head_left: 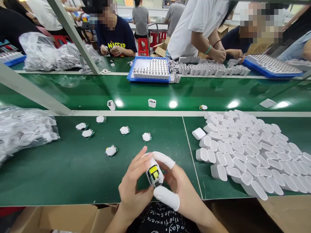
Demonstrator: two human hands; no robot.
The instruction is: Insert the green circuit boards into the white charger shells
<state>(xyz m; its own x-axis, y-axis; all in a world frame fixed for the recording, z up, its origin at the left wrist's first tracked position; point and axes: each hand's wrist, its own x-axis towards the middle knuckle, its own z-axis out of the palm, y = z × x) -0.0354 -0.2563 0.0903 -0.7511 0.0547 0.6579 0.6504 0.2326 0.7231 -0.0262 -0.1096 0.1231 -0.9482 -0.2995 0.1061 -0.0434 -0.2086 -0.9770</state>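
Observation:
Both hands meet low in the middle of the view. My left hand (134,184) and my right hand (181,191) grip a white plastic charger casing (152,165) between them. A small circuit board with a yellow-taped transformer (154,173) sits at the casing's open end. White finger cots (163,160) cover two right-hand fingers. Several white-capped circuit boards (111,150) lie on the green bench mat (60,178) to the left of my hands. To the right, a large pile of white casings (245,152) stands close to my right hand.
A bulging clear plastic bag (24,129) lies at the left. Across a raised divider, blue trays (148,69) hold rows of white parts, and co-workers sit beyond. Cardboard boxes (65,220) line the bench's near edge.

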